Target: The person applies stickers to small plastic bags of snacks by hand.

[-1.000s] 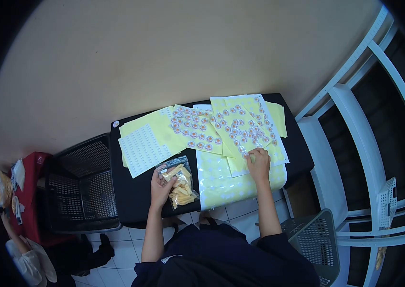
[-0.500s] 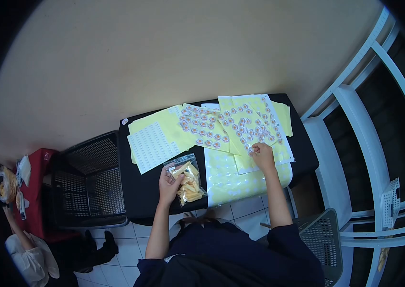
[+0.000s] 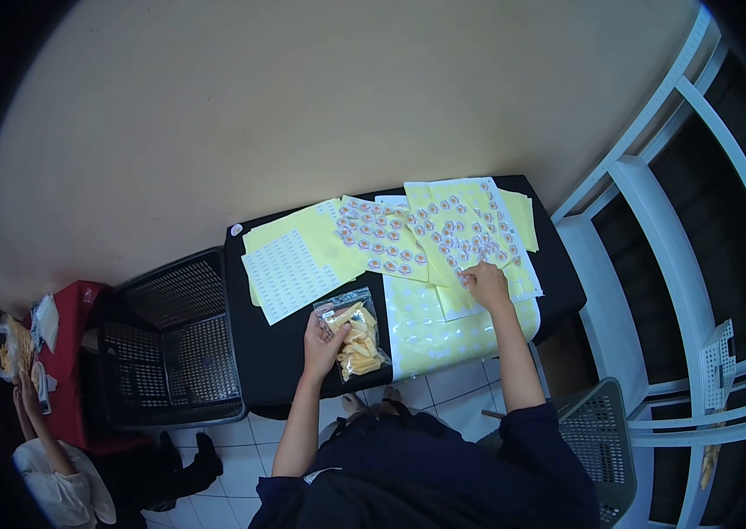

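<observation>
Left fingers (image 3: 338,335) grip a glossy clear bag (image 3: 362,355); right fingers (image 3: 473,274) pinch a round sticker (image 3: 463,280).

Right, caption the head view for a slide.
Left hand on a bag of pale snack pieces, right hand at the round sticker sheets.

Soft, cool, fairly dim light is spreading over the view, its source not showing. The wall (image 3: 346,97) at 12 o'clock is looking evenly lit and dull. Small highlights are glinting off the glossy yellow sheet (image 3: 430,339) at 4 o'clock and the clear bag (image 3: 361,339) at 6. The wide lens is bowing the white shelving (image 3: 668,238) at 3 o'clock, blackness is swallowing the corners, and fine print on the stickers (image 3: 386,235) is blurring.
</observation>
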A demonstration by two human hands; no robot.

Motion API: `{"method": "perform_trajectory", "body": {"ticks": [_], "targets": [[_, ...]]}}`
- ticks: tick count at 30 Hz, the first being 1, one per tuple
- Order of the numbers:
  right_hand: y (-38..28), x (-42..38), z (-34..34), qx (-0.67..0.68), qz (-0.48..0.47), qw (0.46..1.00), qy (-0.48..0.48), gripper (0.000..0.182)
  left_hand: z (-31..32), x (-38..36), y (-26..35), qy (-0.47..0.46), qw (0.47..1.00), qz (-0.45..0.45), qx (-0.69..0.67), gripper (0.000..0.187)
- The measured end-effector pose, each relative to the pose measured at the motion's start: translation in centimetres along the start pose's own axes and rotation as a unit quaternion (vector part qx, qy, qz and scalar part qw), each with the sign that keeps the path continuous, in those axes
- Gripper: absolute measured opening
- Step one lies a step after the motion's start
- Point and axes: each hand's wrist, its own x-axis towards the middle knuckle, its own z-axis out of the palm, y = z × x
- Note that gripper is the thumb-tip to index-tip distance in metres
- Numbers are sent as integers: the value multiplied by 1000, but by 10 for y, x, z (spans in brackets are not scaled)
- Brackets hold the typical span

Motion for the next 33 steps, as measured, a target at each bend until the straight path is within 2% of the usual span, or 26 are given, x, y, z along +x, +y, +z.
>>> {"method": "perform_trajectory", "body": {"ticks": [3,10,19,22,24,28,30,33], "targets": [[0,3,-2,-21,-8,999,-27,22,-1,0,-2,-2,1000,13,20,42],[6,7,5,-49,-54,997,-22,23,-1,0,-1,-7,1000,16,23,41],[8,13,5,-99,-48,988,-107,28,2,-1,1,-2,1000,16,11,41],[3,20,-4,-92,-26,983,-156,29,2,0,2,-1,1000,18,5,40],[1,25,-9,-100,-39,969,-221,34,2,-1,1,-2,1000,18,4,39],[-6,37,-16,-112,-33,959,-258,34,1,0,0,-3,1000,20,10,38],[-10,44,-20,-103,-5,939,-328,43,1,0,1,-8,1000,13,-3,38],[-12,52,-22,-94,-15,928,-360,45,1,1,2,-8,1000,11,-3,38]]}}
